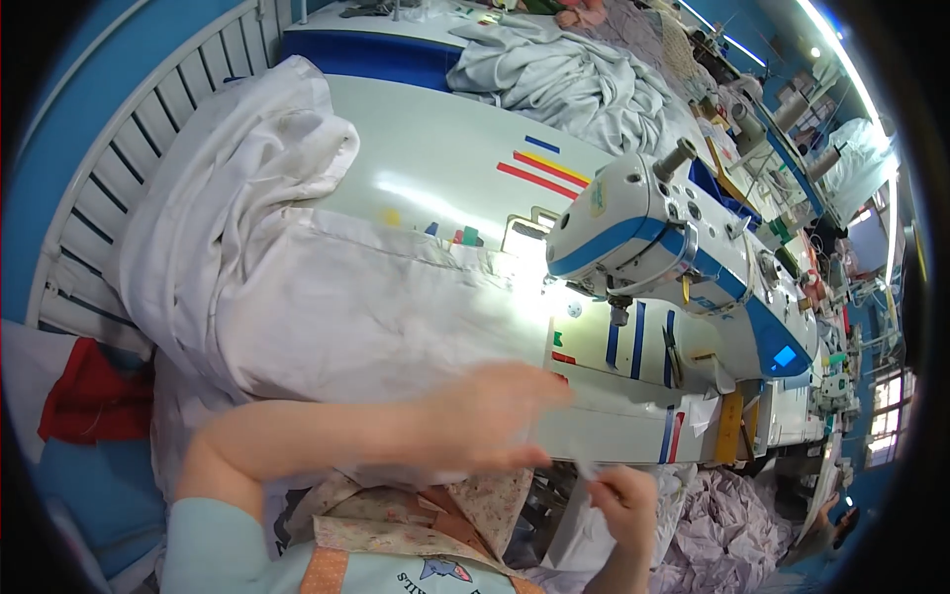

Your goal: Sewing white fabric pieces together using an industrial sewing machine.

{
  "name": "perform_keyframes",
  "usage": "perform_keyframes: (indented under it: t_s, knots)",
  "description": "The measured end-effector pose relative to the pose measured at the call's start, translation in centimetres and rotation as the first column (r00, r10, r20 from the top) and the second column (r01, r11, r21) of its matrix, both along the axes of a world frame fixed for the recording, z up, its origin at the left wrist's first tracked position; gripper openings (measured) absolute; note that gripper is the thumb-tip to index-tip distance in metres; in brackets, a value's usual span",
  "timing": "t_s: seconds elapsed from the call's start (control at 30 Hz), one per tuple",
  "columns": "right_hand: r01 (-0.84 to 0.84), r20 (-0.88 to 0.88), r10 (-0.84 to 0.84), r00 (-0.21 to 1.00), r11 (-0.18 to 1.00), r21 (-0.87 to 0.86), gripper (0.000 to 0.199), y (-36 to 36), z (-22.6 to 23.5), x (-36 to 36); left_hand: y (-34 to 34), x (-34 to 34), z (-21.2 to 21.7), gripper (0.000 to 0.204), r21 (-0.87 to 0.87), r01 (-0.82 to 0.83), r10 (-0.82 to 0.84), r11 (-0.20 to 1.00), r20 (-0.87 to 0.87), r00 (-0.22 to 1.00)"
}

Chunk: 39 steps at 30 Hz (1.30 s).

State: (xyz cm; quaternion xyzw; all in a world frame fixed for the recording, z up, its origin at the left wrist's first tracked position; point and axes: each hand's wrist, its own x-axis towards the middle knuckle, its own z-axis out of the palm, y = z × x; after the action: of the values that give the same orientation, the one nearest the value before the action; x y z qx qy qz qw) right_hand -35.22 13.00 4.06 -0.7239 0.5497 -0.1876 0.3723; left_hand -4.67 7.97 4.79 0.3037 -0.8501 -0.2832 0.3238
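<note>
A large white cloth (pixel 376 307) is spread over the sewing table, with its right edge by the needle area of a white-and-blue sewing machine (pixel 633 223). Over the cloth's front right part, my left hand (pixel 495 411) is smeared by motion, so its fingers cannot be read. My right hand (pixel 625 495) is closed in front of the table's near edge. A thin white strip (pixel 584 465) shows at its fingertips; its kind is unclear. The machine's lamp glares on the cloth beside the needle.
More white cloth (pixel 237 168) is heaped against a white rail (pixel 79 208) on the left. Dark snips (pixel 673 356) lie right of the needle area, near a yellow block (pixel 730 426). Crumpled lilac cloth (pixel 732 520) sits below right. Grey-white fabric (pixel 574 84) is piled at the back.
</note>
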Motion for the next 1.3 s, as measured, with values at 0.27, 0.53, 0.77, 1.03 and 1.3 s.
perform_keyframes:
  t_s: [0.27, 0.53, 0.77, 1.03, 1.3]
  knots:
    - [-0.257, 0.128, 0.230, 0.965, 0.928, 0.272, 0.012, -6.8, 1.5, 9.0, -0.2, 0.4, -2.0, 0.025, 0.496, -0.068, 0.049, 0.866, 0.051, 0.997]
    - [0.090, 0.040, -0.105, 0.994, 0.956, 0.280, 0.007, -17.6, -0.8, 3.0, -8.5, 4.7, -2.1, 0.026, 0.244, -0.351, 0.287, 0.904, 0.263, 0.921]
    - [-0.093, -0.438, -0.253, 0.863, 0.772, -0.628, 0.033, -17.7, -4.3, 3.6, -10.1, 5.5, -6.4, 0.014, -0.217, -0.432, 0.472, 0.875, 0.190, 0.861]
    - [-0.392, -0.579, 0.108, 0.808, 0.832, -0.392, 0.043, -15.1, -5.5, 8.9, -10.1, 5.7, -6.7, 0.020, -0.214, -0.460, 0.494, 0.862, 0.144, 0.858]
    - [-0.398, -0.575, 0.097, 0.812, 0.813, -0.426, 0.043, -14.8, -5.3, 8.3, -10.0, 5.4, -6.3, 0.023, -0.149, -0.498, 0.516, 0.854, 0.127, 0.847]
